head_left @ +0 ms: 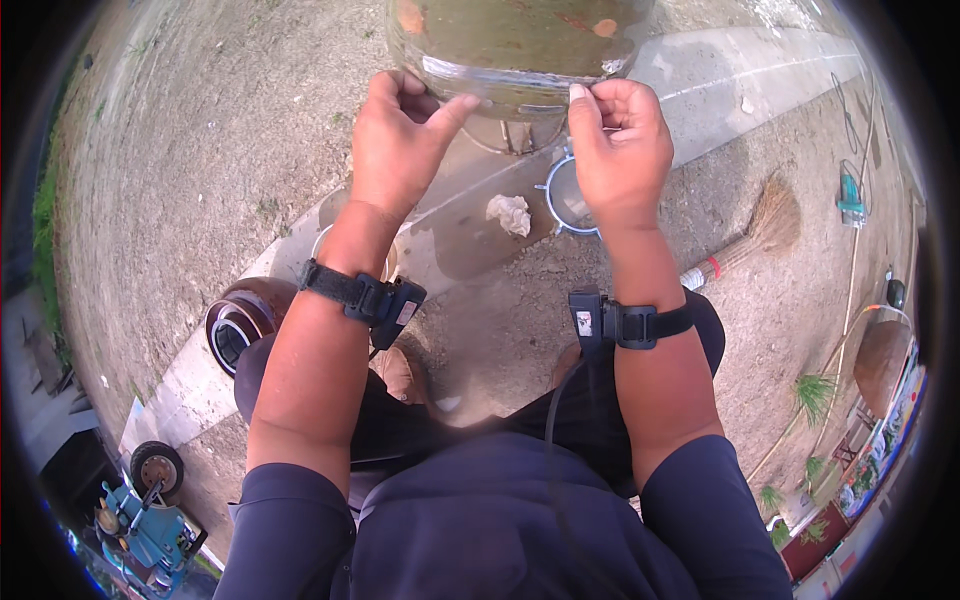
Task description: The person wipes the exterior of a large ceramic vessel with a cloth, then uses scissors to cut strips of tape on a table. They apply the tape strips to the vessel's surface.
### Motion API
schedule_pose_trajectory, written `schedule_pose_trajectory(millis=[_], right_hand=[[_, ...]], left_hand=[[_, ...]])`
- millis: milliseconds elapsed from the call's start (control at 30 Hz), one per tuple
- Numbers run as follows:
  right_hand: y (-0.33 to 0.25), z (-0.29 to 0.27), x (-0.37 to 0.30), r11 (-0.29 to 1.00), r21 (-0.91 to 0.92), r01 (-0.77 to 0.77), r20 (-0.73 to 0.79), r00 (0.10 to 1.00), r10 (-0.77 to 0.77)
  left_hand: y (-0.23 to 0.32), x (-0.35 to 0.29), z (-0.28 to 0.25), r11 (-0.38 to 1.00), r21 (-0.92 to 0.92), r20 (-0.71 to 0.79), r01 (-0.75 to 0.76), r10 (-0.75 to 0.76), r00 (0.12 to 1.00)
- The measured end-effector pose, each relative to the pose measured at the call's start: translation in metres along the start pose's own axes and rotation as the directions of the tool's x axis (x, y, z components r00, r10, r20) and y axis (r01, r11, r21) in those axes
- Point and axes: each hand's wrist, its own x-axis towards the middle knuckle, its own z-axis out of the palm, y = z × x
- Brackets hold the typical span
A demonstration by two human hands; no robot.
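At the top of the view stands a large olive-brown, glossy jar-like vessel (520, 45) with orange-brown patches. A pale, shiny band (490, 74) runs across its side near the lower end; whether it is a strip or a wet streak is unclear. My left hand (405, 140) is at the vessel's left side, fingers curled and thumb laid toward the surface below the band. Close to the band's right end, my right hand (622, 145) has thumb and forefinger pinched together. What either hand pinches is too small to make out. The vessel rests above a round metal stand (515, 138).
A blue-rimmed ring (550, 195) and a crumpled pale lump (511, 214) lie below the vessel. To the right are a straw broom (760, 230) and a teal power tool (851, 200) with its cord. A dark brown jar (255, 305) stands by my left leg; a blue wheeled machine (140, 530) is lower left.
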Motion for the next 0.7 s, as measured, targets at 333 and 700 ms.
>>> schedule_pose_trajectory(millis=[333,700], right_hand=[[0.016,-0.011,0.021,0.998,-0.060,-0.005,-0.035,0.999,0.003],[-0.005,-0.025,0.053,0.974,-0.052,0.218,-0.084,0.971,-0.222]], left_hand=[[0.001,-0.004,0.008,0.998,0.060,-0.028,-0.020,0.022,0.999],[0.006,0.001,0.007,0.979,0.151,-0.116,-0.136,0.154,0.981]])
